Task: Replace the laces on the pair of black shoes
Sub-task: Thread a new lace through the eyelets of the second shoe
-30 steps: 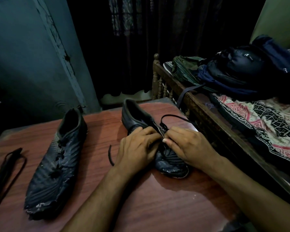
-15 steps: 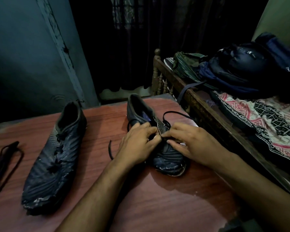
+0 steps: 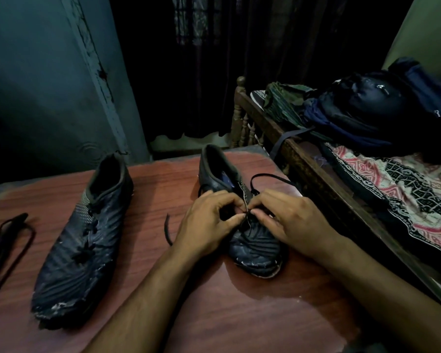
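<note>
Now our left hand [image 3: 209, 222] and right hand [image 3: 288, 220] have crept up the worn black leather shoe [image 3: 252, 240], both pinching its thin black lace [image 3: 267, 177], so threading advances.

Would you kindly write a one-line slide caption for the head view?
Both hands, left and right, work a lace on the right shoe; the other shoe lies alongside.

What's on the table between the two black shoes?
In the head view, only a loose lace end lies on the bare table between them.
</note>
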### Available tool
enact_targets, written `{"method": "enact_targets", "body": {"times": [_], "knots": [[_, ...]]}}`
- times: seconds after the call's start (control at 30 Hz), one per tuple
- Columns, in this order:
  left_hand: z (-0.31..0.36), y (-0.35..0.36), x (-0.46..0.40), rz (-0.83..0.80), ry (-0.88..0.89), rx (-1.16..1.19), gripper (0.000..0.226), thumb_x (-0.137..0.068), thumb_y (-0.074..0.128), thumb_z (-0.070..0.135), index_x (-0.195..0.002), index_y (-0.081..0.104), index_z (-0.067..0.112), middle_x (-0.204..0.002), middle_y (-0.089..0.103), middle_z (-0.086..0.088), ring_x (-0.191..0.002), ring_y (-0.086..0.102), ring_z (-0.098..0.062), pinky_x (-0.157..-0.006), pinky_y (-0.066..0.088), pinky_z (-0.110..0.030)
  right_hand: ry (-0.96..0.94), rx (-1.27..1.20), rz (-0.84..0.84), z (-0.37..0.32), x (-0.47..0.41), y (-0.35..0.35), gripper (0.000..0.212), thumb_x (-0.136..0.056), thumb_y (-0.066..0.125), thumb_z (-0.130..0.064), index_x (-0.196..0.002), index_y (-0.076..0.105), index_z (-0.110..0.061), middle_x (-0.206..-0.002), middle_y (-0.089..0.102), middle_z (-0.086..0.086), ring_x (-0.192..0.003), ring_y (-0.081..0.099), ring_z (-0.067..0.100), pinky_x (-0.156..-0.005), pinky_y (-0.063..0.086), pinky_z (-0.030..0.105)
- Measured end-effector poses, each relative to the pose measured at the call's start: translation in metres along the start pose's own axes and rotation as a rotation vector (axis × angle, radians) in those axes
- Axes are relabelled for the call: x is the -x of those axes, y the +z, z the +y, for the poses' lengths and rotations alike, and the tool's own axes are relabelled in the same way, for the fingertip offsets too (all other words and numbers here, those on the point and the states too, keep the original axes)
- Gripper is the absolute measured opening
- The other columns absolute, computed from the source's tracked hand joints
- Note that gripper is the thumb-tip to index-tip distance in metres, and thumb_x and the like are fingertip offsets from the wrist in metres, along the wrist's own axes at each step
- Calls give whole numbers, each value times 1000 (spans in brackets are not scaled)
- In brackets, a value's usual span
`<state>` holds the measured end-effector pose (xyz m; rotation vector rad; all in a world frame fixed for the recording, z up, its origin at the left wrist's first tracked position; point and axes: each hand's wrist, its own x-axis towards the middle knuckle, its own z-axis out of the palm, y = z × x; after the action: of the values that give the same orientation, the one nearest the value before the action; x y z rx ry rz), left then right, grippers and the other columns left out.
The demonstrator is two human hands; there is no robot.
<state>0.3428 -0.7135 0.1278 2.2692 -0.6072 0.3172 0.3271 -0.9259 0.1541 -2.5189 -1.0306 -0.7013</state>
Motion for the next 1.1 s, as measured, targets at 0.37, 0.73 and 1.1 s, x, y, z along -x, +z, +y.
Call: {"method": "enact_targets", "body": {"times": [0.37,0.73,1.1], "knots": [[-2,-7,1,-81,9,22,22,-82,81,27,-82,62,39,-87,66,17,-86,56,-7,-79,45,-28,-37,-40,-240,7,0,-9,24,-103,45,-32,-114,62,-19,-106,58,-6,-91,63,14,-73,56,38],[3,-5,2,-59,20,-11,20,-86,78,27,-85,63,41,-83,60,14,-81,48,-6,-73,36,-21,-314,209,-451,9,-23,-27,12,-103,48,-26,-112,53,-20,-105,51,0,-77,62,23,-55,54,44],[5,-6,4,-82,14,-27,22,-93,68,31,-84,50,40,-79,48,19,-83,42,-9,-72,33,-28,-245,202,-251,13,-15,-12,38,-112,36,-33,-100,63,-10,-96,57,3,-82,60,21,-60,53,40]]}}
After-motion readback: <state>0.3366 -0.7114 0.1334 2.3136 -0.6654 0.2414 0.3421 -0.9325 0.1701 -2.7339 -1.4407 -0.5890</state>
